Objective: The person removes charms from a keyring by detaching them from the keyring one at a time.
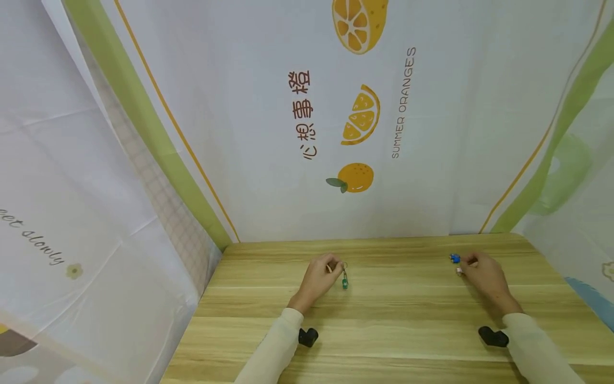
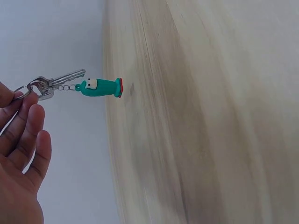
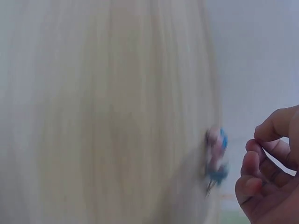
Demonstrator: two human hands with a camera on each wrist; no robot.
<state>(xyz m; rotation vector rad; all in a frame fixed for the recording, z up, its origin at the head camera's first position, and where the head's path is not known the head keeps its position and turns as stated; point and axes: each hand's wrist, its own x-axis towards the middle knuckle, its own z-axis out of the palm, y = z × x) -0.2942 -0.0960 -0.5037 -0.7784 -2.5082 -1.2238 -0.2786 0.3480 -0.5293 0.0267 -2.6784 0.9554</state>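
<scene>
In the head view my left hand is raised over the table on the left side. Its thumb and forefinger pinch a keyring, which carries a silver key and, on a short chain, a green figure charm with a red base. On the right, my right hand is bent with thumb and forefinger tips together; nothing shows between them. Just left of its fingertips are a blue trinket and a small pink one. These look blurred in the right wrist view, with a gap visible between them and the fingers.
A wood-grain table lies beneath both hands. Behind it hangs a white cloth printed with oranges, and further cloths flank the sides. Black wrist devices are worn at both sleeves.
</scene>
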